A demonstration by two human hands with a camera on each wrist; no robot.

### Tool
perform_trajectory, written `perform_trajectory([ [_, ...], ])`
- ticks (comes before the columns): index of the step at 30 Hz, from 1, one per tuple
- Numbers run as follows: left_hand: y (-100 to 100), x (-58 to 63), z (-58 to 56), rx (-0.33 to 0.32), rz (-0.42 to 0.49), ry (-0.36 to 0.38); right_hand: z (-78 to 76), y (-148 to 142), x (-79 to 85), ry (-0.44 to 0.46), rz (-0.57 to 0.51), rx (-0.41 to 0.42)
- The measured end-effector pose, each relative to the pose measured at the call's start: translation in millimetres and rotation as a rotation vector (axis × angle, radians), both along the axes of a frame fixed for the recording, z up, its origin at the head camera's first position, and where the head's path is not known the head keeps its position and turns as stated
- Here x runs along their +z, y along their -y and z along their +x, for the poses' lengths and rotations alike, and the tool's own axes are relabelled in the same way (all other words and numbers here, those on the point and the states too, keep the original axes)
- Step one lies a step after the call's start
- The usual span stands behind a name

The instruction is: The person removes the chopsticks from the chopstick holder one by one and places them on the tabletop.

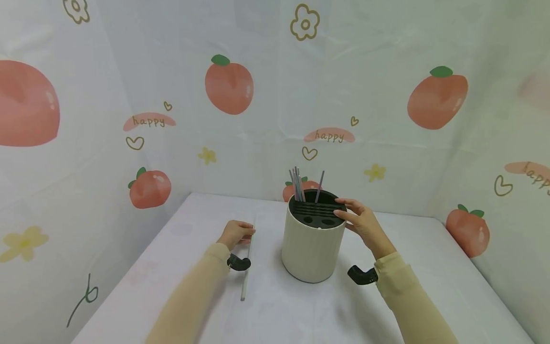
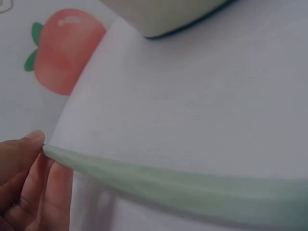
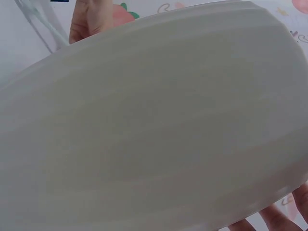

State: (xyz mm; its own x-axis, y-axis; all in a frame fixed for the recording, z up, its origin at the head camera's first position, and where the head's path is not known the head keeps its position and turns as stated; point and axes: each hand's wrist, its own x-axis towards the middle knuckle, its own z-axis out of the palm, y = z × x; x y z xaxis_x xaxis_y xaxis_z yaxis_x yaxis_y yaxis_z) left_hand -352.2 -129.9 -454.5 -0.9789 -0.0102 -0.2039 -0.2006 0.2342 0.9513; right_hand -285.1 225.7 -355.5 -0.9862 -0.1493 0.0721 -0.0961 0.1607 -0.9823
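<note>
In the head view my left hand (image 1: pixel 237 233) pinches a long, thin pale green stick (image 1: pixel 245 284) near its far end, left of the holder. The left wrist view shows the thumb and fingertips on the narrow end of that stick (image 2: pixel 159 185). A cream round holder (image 1: pixel 311 253) with ribbed sides and a black slotted top (image 1: pixel 315 210) stands upright on the table. Several thin greyish-purple sticks (image 1: pixel 298 184) poke up from its back compartment. With fingers spread, my right hand (image 1: pixel 363 222) touches the holder's right rim; some fingertips (image 3: pixel 276 219) show past its wall.
The white table (image 1: pixel 189 306) carries the holder near its middle. Behind it and at both sides hangs a pale curtain (image 1: pixel 266 138) with printed fruit and flowers. A black wrist camera mount (image 1: pixel 363 275) juts from the right sleeve, close to the holder.
</note>
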Motion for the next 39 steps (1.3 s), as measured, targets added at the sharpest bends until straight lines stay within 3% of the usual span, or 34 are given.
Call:
perform_trajectory([
  [7,-8,-15.0,0.4,-0.013,-0.09,0.043,0.1,1,1.8,-0.005,-0.011,-0.001],
  [17,-15,-19.8,-1.3,-0.005,-0.195,0.011,0.6,2,5.2,0.003,0.002,0.003],
  [30,-13,-18.3,2.9,-0.019,-0.189,0.016,-0.6,2,1.8,0.006,-0.004,0.009],
  [35,-11,-10.1,3.1,-0.031,-0.126,0.032,-0.8,2,0.4,0.003,0.0,0.006],
  [39,-13,13.3,0.4,-0.051,-0.019,-0.039,-0.5,0,0.3,0.004,0.001,-0.005],
])
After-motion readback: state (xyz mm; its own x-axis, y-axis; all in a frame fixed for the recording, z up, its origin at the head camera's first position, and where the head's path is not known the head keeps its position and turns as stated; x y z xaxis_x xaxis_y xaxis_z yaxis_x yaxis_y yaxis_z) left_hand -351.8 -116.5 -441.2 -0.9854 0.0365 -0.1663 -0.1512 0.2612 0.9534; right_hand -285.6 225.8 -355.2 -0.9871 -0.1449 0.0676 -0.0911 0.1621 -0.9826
